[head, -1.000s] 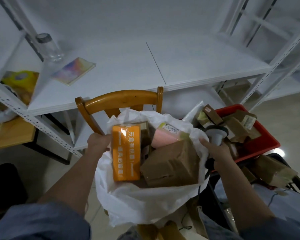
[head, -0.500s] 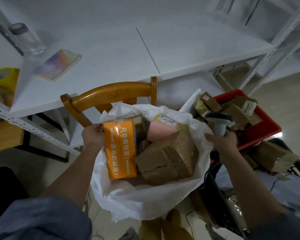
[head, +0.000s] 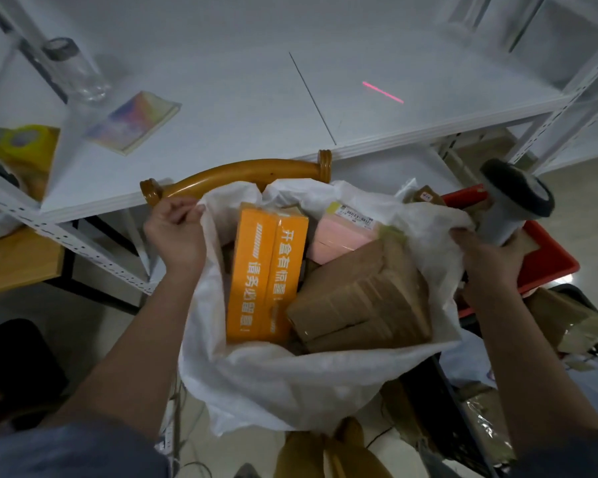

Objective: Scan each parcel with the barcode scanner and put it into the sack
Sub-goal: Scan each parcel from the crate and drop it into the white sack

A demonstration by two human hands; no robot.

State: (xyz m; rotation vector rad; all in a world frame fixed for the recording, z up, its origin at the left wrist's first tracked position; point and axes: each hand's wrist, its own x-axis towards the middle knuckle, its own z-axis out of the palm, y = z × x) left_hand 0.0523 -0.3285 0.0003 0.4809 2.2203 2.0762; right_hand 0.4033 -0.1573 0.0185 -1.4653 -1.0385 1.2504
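Sack, thin white woven plastic on a wooden chair, looks limp and loaded with stiff boxes, best held at its rim: left hand pinches one edge, right hand grips the other plus the barcode scanner.

We see a white sack holding an orange box with white lettering, a pink parcel and a brown carton; the crate is red.

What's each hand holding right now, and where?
Left hand grips the sack at its left rim; right hand holds the right rim plus the scanner handle.
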